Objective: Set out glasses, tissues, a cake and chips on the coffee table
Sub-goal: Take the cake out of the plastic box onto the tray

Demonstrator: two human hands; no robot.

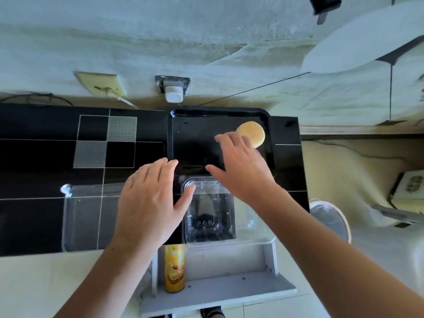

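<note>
Right now the cake, a small round golden sponge, sits in the far right corner of the black tray, which rests on the dark tiled counter. It looks light, soft and easily dented, so it is best lifted by cupping its sides gently rather than pinching the top. The right hand is over the tray with fingers spread apart, fingertips just beside or touching the cake's near edge; I cannot tell whether it grips anything. The left hand hovers open with fingers apart, holding nothing, beside the empty clear plastic clamshell just in front of the tray. Below the counter, 1 yellow chip can stands upright on a white shelf, well apart from the cake
</note>
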